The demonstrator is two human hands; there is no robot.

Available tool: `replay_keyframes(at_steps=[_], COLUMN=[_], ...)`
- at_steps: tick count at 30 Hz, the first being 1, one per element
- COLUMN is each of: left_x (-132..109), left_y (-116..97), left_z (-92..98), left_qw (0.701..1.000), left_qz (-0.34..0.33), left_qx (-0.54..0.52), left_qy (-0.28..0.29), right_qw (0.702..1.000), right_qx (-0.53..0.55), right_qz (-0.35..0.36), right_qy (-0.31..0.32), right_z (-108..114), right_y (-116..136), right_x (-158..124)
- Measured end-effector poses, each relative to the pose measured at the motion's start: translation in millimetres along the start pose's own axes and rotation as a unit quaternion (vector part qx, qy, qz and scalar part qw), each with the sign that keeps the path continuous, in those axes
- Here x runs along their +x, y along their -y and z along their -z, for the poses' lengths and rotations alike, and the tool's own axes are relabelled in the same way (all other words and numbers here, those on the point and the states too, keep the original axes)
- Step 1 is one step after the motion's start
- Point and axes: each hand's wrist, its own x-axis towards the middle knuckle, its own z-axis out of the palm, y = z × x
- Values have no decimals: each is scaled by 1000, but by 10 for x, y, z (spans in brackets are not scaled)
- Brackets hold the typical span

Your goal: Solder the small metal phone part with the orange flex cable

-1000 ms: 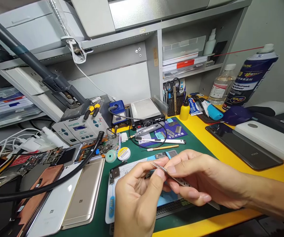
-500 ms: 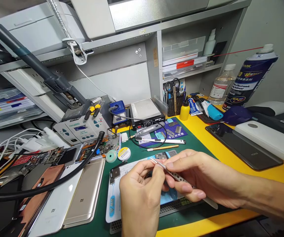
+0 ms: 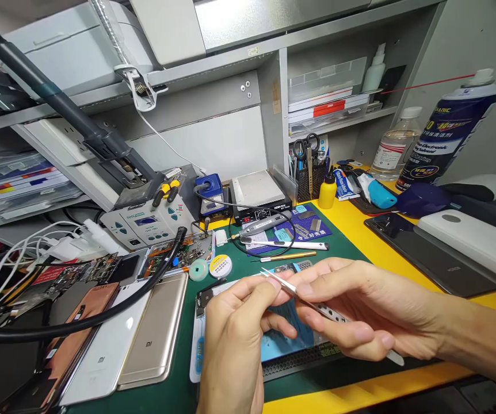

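Observation:
My right hand [image 3: 351, 305] holds a pair of metal tweezers [image 3: 329, 312] with holes along the arms, gripped between thumb and fingers. The fine tips point up and left. At the tip end, my left hand [image 3: 241, 330] pinches the tweezers with thumb and index finger; its other fingers are curled loosely. Anything small between those fingertips is hidden. Below both hands lies a blue and white repair mat [image 3: 276, 345] on a perforated metal plate. A small dark phone part [image 3: 205, 296] rests at its left edge, partly behind my left hand.
On the left lie a gold phone [image 3: 153, 333], a white phone [image 3: 105, 345] and a black hose [image 3: 114, 313] crossing over them. Behind the mat are a brush [image 3: 286, 245], a round tin [image 3: 221, 266] and a grey pen-like tool [image 3: 265, 224]. A dark phone [image 3: 429, 253] lies right.
The view has shifted slightly, so the bench appears further right. My left hand has tilted and its lower fingers have loosened. More of the tweezers' tips shows now, spread slightly apart.

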Motion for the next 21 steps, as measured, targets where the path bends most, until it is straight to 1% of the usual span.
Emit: replay_keyframes(at_steps=[6,16,21], left_x=[-17,-18,-19], left_y=[12,13,15], left_z=[3,-19,-12], left_qw=[1000,999,999], left_qz=[-12,-32,-29], left_qx=[16,27,21], left_qy=[-9,0,1], right_qw=[1000,999,1000], right_qx=[-15,-19,-9], right_qz=[-14,15,5], right_qy=[-11,-31,-22], right_z=[38,-27,-21], right_y=[-2,1,-6], right_x=[5,-6,-12])
